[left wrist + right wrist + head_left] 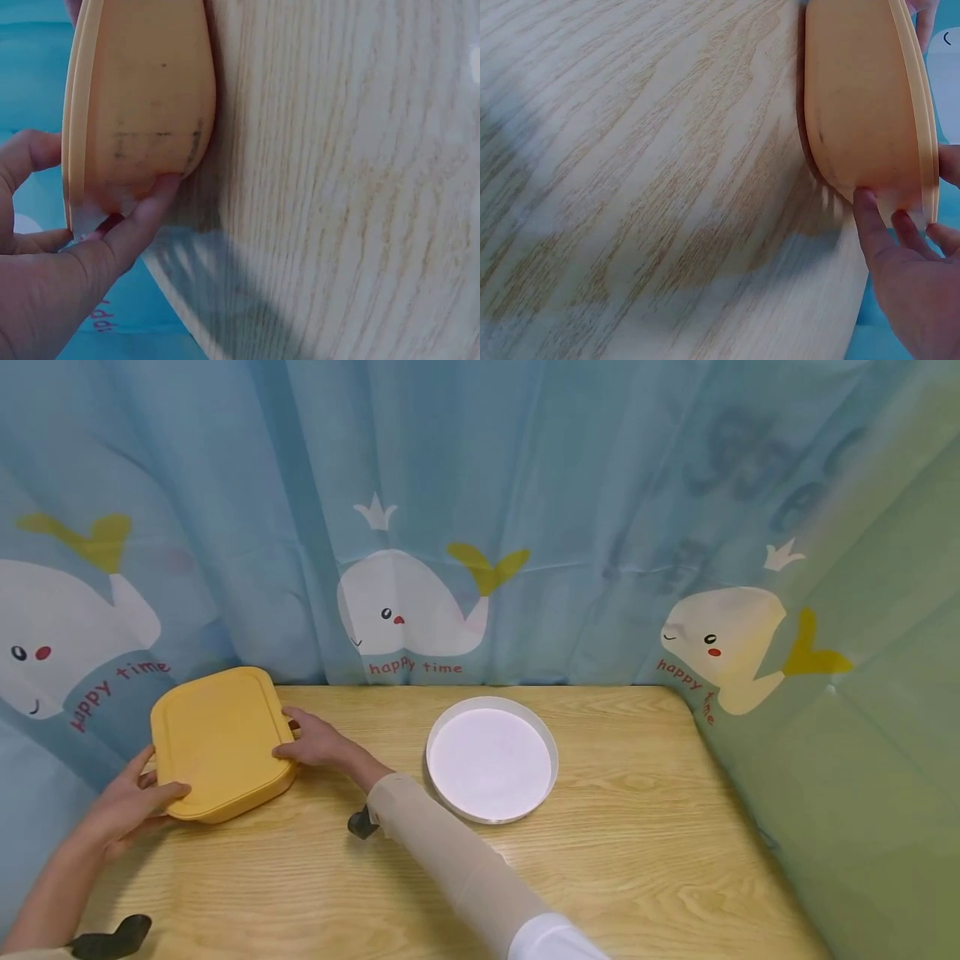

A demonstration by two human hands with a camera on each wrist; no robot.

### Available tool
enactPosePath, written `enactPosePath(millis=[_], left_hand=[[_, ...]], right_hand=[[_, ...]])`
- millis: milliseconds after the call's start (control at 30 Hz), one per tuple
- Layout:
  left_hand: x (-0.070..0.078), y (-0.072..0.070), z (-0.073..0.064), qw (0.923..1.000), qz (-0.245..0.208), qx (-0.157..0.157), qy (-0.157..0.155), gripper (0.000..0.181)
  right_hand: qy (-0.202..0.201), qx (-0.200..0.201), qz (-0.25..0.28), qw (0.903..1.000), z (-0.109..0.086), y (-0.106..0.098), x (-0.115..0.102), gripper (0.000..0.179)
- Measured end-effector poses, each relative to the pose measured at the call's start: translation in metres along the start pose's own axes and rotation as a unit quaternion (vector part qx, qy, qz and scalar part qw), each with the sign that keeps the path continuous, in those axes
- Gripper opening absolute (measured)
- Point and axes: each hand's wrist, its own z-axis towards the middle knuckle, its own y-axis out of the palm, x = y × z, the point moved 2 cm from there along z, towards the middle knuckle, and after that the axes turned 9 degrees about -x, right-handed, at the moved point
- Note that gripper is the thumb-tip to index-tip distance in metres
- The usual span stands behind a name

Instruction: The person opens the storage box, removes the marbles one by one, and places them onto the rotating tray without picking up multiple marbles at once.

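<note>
A yellow lidded box with rounded corners is at the left back of the table, near the curtain. My left hand grips its left end, thumb over the lid's edge and fingers at the side. At the opposite end my right hand holds the rim the same way. Dark scuff marks run along the box's side wall in the left wrist view. From the right wrist, the box shows its side close over the wood, with fingertips pressed low on the wall.
A round white shallow tray lies on the wooden table, right of the box. Blue curtains with whale prints hang along the back and left, and a greenish curtain borders the right side.
</note>
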Motion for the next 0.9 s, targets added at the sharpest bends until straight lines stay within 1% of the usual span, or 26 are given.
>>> enactPosePath(millis=[167, 367, 433, 733, 833, 900], left_hand=[[0.0004, -0.0019, 0.0002, 0.9999, -0.015, -0.001, 0.003, 0.097], [-0.0002, -0.0038, -0.0012, 0.9993, -0.036, -0.011, -0.005, 0.099], [-0.0005, -0.0043, -0.0016, 0.9990, -0.041, -0.014, -0.002, 0.099], [0.0000, -0.0027, -0.0030, 0.9953, -0.094, -0.026, -0.004, 0.099], [0.0000, -0.0019, -0.0039, 0.9937, -0.109, -0.027, 0.001, 0.099], [-0.0001, -0.0015, -0.0046, 0.9920, -0.123, -0.027, 0.005, 0.099]], right_hand=[[0.004, -0.007, 0.019, 0.9998, 0.0002, 0.0009, -0.0004, 0.072], [0.007, -0.004, 0.031, 0.9995, 0.0018, 0.0017, 0.0003, 0.072], [0.008, -0.004, 0.036, 0.9993, 0.0018, 0.0017, -0.0001, 0.072], [0.010, 0.004, 0.045, 0.9989, -0.0016, 0.0001, -0.0023, 0.074], [0.015, 0.007, 0.063, 0.9979, -0.0023, -0.0003, -0.0023, 0.074], [0.016, 0.008, 0.085, 0.9962, -0.0032, -0.0002, -0.0025, 0.074]])
